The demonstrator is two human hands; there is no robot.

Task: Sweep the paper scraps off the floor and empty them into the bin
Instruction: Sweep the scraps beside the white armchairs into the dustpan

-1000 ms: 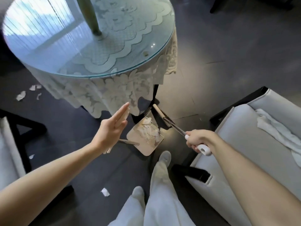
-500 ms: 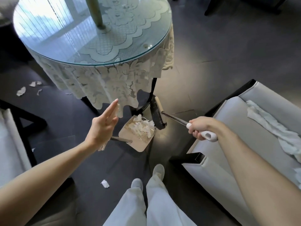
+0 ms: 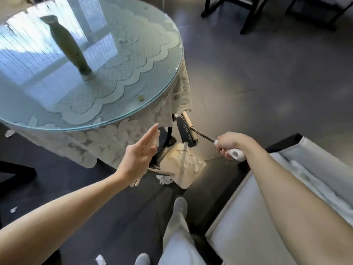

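Observation:
My right hand (image 3: 232, 144) grips the white handle of a brush (image 3: 186, 131) with black bristles and a wooden back. The brush head hangs at the far edge of a beige dustpan (image 3: 181, 176). White paper scraps (image 3: 188, 162) lie in the pan. My left hand (image 3: 138, 158) holds the pan's thin metal handle low in the palm, with the index and middle fingers straight up. More scraps (image 3: 164, 180) lie on the dark floor just beneath the pan's near edge. No bin is in view.
A round glass-topped table (image 3: 168, 88) with a lace cloth and a green vase (image 3: 69, 46) stands right behind the pan. A white cushioned chair (image 3: 248, 217) sits to the right. Loose scraps (image 3: 100, 260) lie near my feet and at the left (image 3: 13, 209).
The view has closed in on the table and tilted up. The brush head has swung from beside the pan to its far edge. Both hands keep their hold.

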